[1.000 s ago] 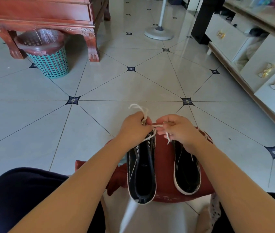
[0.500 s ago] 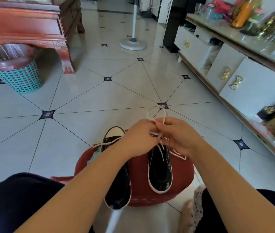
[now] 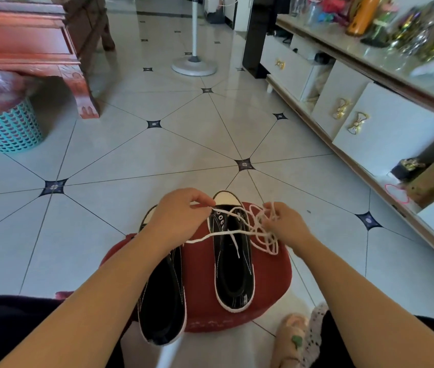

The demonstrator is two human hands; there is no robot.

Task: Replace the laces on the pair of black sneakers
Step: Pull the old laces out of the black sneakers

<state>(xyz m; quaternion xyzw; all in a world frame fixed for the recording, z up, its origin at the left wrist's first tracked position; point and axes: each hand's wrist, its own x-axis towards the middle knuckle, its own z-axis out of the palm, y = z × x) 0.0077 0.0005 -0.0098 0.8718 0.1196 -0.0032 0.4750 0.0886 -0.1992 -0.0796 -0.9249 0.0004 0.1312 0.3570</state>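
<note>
Left hand [image 3: 181, 217] pinches the white lace [image 3: 226, 231] end over 1 black sneaker [image 3: 233, 274]; right hand's [image 3: 289, 225] curled fingers hold its loops.

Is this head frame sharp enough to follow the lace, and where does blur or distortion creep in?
Head view: white lace and both hands, left hand and right hand, sharp at centre; sideboard clutter and teal bin smeared near the edges; wide-angle distortion bows the floor tiles' lines; soft sheen there, no harsh glare.
</note>
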